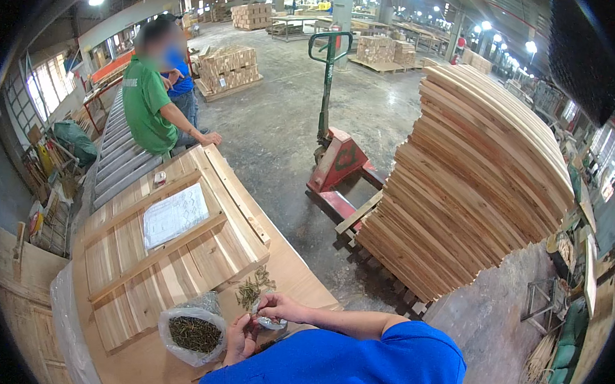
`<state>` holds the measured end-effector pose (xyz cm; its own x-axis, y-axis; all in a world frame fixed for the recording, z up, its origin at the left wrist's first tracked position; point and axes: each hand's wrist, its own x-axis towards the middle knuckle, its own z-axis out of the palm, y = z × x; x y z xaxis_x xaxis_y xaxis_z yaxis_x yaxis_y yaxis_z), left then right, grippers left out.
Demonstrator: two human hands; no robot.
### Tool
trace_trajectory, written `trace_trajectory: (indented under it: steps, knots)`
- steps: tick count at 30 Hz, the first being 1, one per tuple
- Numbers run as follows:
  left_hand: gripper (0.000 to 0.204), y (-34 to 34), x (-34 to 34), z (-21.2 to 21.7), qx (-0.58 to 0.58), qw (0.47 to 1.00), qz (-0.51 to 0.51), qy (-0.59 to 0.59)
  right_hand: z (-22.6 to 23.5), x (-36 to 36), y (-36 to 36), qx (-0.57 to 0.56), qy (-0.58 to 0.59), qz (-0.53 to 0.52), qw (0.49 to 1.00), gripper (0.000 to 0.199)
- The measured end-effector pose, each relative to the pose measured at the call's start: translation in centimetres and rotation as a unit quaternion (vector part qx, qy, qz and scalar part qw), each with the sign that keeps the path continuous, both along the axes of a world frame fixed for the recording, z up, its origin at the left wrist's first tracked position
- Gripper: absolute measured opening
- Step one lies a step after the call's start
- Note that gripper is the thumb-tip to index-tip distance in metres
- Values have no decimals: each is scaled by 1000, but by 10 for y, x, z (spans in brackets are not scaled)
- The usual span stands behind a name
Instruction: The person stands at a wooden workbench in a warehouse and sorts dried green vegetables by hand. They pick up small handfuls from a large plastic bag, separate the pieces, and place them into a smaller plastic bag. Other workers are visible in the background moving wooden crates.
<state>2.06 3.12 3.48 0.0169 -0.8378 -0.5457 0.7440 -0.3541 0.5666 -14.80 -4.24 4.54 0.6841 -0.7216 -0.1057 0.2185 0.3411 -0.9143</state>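
Observation:
My left hand point(241, 337) is closed, thumb and fingertips pinched together at the table's near edge. What it pinches is too small to make out. Touching it, my right hand point(280, 307) is closed at the top of a small clear plastic bag point(271, 323), whose lower part shows beneath the fingers. Just beyond my hands lies a loose heap of brass-coloured screws point(252, 288). To the left of my left hand stands a larger clear plastic bag point(194, 333), its mouth wide and full of dark, thin screw-like pieces.
A slatted wooden panel point(178, 269) with a paper drawing point(175, 215) lies on the table point(145, 368). A person in green point(145, 107) leans at its far end, another in blue behind. Beyond stand a red pallet jack point(340, 169) and a tall stack of boards point(475, 180).

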Motion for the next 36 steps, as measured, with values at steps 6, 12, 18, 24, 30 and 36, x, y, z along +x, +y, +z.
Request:
trace_trajectory:
  steps: [6, 12, 18, 24, 30, 36]
  knots:
    - [6, 0, -3, -1, -24, 999, -9, 18, -13, -3, 2, -64, 41, -15, 997, 13]
    - [7, 2, -4, 0, -38, 999, 11, -7, -7, -4, 2, -149, 103, -14, 983, 15]
    - [7, 5, -10, -3, -2, 999, 38, 26, 0, -12, 5, -169, 119, -30, 978, 17]
    - [5, 7, -10, -5, -39, 999, 2, -7, 0, -12, 9, -117, 78, -1, 990, 15]
    - [7, 5, -1, -7, -89, 971, -39, -220, 7, -3, 7, -68, 69, 21, 995, 18]
    - [23, -22, -6, 29, -181, 680, -78, -706, -17, -2, -7, 297, -21, -105, 949, 15]
